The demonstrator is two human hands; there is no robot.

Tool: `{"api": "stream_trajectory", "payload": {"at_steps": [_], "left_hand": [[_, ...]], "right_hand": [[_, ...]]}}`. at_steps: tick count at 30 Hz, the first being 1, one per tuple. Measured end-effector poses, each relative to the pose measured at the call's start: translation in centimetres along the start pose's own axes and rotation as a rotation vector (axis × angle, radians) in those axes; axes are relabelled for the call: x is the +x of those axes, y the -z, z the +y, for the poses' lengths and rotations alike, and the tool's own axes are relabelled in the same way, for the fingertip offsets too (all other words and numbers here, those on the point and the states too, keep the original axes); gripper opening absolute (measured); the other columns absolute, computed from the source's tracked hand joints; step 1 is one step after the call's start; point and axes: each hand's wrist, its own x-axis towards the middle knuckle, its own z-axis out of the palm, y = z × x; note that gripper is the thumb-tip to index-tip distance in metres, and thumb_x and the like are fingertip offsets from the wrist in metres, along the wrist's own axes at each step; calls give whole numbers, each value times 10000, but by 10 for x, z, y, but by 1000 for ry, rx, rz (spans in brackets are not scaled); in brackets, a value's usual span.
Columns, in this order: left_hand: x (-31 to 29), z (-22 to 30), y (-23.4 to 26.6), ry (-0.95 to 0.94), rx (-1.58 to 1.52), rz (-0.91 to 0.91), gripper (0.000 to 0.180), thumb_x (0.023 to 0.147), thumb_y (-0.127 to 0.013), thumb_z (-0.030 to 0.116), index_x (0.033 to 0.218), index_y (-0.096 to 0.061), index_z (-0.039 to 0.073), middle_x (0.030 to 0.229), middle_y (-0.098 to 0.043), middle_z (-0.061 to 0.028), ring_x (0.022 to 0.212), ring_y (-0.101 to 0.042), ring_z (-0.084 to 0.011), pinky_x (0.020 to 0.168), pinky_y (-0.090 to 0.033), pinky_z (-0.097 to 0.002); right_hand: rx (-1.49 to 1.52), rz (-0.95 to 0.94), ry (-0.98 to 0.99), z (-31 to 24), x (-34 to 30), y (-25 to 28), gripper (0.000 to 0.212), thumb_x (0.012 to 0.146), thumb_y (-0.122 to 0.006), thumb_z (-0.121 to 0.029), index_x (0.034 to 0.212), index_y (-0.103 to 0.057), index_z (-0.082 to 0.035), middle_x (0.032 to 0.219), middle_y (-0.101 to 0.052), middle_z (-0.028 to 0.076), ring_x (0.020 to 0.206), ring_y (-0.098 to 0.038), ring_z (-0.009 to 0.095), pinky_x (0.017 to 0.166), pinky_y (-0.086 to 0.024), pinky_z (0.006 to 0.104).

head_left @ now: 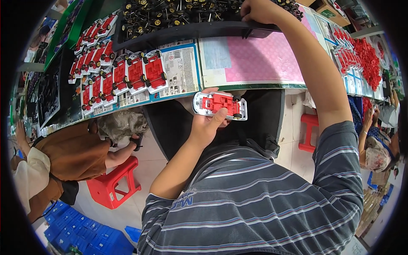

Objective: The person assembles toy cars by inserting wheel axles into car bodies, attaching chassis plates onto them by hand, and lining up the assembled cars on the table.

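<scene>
My left hand (208,126) grips a toy car (219,105) by its sides, over my lap. The car lies underside up, with a red base plate set in a white body. Black wheels show at its right end, and no wheels show at its left end. At the far edge of the view, my right hand (260,12) reaches over the front rim of a black tray (178,36). The tray is heaped with wheel axles (180,10), black wheels with yellow hubs on metal rods. My right fingers are curled down among them, and what they pinch is hidden.
Rows of overturned cars (136,74) with wheels stand on printed cards on the left of the table. A pink sheet (263,57) covers the middle. Red parts (366,61) lie heaped at far right. Co-workers sit at both sides; red stools (114,182) and blue bins (85,231) stand on the floor.
</scene>
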Motion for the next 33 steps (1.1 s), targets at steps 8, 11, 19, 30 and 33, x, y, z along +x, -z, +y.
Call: {"api": "stream_trajectory", "payload": {"at_steps": [8,11,19,30,33], "left_hand": [[4,1,8,16,15,17,627,948,-714,224,1422,-344,47,1141,-631,-98,758,-598,-85,677,-542,-235],[7,0,11,18,19,12,659,940,-724,215,1436,-325,45,1184,-620,-107,789,-597,-88,702,-544,-238],[9,-2,10,15,82,-78,750,911,-754,157,1473,-264,79,1203,-599,-82,981,-656,-137,691,-618,-270],[-9,-5,13,-136,322,-70,486,817,-749,-36,1257,-547,12,1127,-649,-91,977,-670,-181,768,-585,-304],[-15,-1,16,-114,407,-87,499,818,-783,13,1270,-574,19,1196,-660,-89,1079,-659,-195,919,-546,-333]], "right_hand": [[888,659,-136,-22,-81,-16,162,844,-741,-106,860,-621,2,720,-630,94,684,-615,186,633,-495,325],[1134,544,35,-63,-137,-59,297,806,-806,-10,1063,-657,-16,947,-636,11,845,-624,105,754,-540,252],[758,367,119,-146,-190,-90,288,669,-848,-38,945,-766,-23,835,-702,116,764,-674,245,707,-546,331],[632,272,366,-161,-192,-97,426,641,-882,-115,1037,-752,-29,898,-690,121,810,-650,252,750,-542,347],[699,210,203,-162,-197,-93,593,629,-914,-239,1139,-702,-25,932,-603,63,834,-601,190,760,-512,308]]}}
